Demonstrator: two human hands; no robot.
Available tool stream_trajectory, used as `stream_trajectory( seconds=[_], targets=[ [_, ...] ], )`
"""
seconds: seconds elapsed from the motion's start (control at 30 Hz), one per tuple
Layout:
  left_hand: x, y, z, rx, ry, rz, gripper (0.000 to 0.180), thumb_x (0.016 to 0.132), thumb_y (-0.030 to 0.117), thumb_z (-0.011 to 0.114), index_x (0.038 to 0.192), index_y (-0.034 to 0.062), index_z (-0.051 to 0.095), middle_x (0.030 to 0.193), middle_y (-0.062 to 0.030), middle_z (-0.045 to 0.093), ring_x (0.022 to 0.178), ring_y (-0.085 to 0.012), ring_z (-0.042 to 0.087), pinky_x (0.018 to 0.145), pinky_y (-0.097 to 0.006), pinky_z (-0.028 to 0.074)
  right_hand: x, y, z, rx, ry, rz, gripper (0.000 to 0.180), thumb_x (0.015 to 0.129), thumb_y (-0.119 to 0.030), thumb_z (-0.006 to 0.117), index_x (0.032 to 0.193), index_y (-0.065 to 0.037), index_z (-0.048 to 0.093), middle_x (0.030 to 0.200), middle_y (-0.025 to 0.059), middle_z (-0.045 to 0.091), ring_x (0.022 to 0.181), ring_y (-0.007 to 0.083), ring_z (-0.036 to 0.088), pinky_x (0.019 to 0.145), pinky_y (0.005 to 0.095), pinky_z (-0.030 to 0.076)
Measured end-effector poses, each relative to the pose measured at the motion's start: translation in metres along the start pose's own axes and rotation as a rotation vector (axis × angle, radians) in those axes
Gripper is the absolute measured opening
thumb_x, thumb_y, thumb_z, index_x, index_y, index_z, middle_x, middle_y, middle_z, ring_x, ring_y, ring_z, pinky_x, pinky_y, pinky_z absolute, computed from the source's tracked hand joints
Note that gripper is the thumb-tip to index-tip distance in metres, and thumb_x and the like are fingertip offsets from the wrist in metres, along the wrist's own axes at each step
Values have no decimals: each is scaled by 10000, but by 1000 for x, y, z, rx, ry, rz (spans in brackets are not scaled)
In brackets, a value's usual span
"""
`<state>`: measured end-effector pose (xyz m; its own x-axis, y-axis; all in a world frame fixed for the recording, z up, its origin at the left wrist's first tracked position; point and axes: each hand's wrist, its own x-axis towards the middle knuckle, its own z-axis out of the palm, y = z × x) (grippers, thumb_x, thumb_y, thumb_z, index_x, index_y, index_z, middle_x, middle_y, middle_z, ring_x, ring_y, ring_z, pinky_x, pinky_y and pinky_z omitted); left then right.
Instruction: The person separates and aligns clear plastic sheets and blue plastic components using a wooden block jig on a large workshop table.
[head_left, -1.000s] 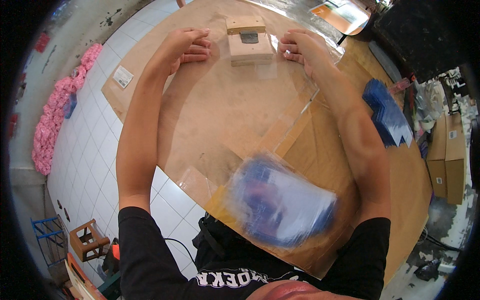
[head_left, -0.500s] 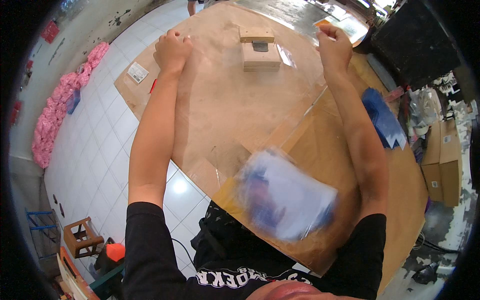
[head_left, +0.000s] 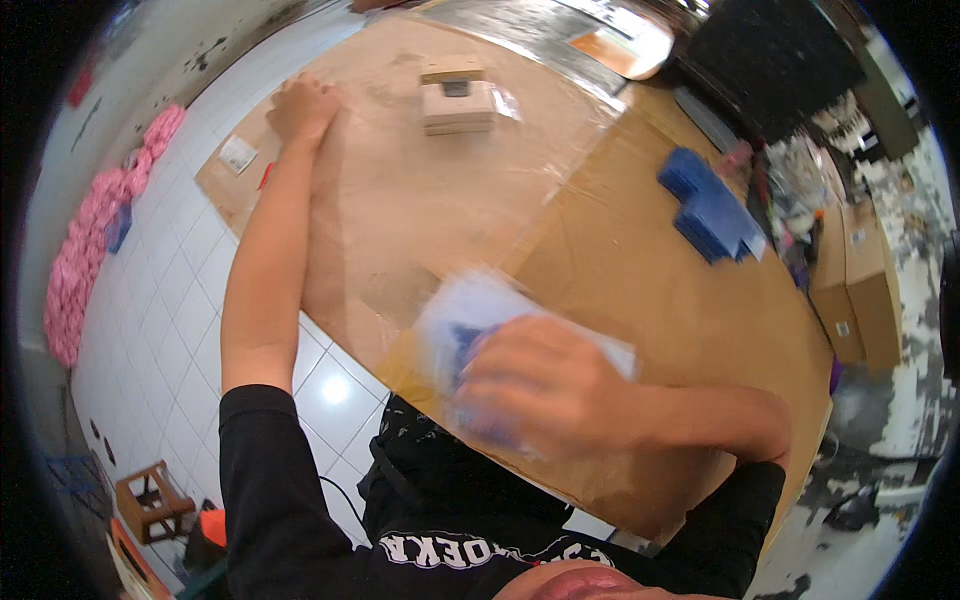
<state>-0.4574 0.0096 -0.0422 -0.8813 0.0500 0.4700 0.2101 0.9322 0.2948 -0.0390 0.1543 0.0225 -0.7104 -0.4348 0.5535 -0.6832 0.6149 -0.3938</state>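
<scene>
Both unclear in spread and hold | left grip (head_left: pixel 303 110) over brown tabletop (head_left: pixel 400 200) | right grip (head_left: pixel 535 385) blurred over blue-white plastic pile (head_left: pixel 468 300)

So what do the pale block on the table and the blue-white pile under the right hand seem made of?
The pale block looks like bare, matte wood: tan faces, layered front edge. The blue-white pile may be thin plastic sheets, given its flat, pale corner and blue patches, but blur leaves that open.
</scene>
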Motion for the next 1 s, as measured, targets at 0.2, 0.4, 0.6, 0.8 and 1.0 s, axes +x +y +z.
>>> stream_trajectory(
  seconds=[0.2,0.4,0.6,0.8,1.0],
  targets=[
    [3,-16,-6,39,-35,-6,360,833,430,567,969,115,676,1128,-108,634,1062,-318,591,870,-487,471,35,-106,33,609,47,-99,212,826,-209,621,990,-76,609,857,87,548,777,263,575,646,376,480],
    [-4,-1,-9,48,-83,29,369,853,437,548,972,108,667,1110,-121,637,1059,-321,593,876,-468,472,35,-136,49,724,-41,-182,188,774,-244,607,881,-90,620,871,105,547,826,290,577,630,397,501],
    [6,-11,-7,65,-135,96,402,858,448,534,966,85,669,1091,-154,642,1047,-344,593,901,-452,461,24,-157,54,826,67,-193,199,771,-251,606,809,-56,597,811,94,548,773,289,552,615,390,471],
    [12,-23,-3,36,-229,180,458,868,475,501,981,63,670,1093,-186,640,1051,-360,586,914,-445,447,13,-165,79,963,-43,-369,209,785,-282,614,818,-76,600,819,103,554,818,304,541,670,391,457],
    [14,-25,8,-4,-154,181,463,886,473,483,1002,64,666,1117,-186,632,1090,-360,566,922,-454,442,-26,-80,20,780,104,84,34,862,-118,631,851,-85,634,820,44,615,814,250,584,703,367,477]
  ],
)
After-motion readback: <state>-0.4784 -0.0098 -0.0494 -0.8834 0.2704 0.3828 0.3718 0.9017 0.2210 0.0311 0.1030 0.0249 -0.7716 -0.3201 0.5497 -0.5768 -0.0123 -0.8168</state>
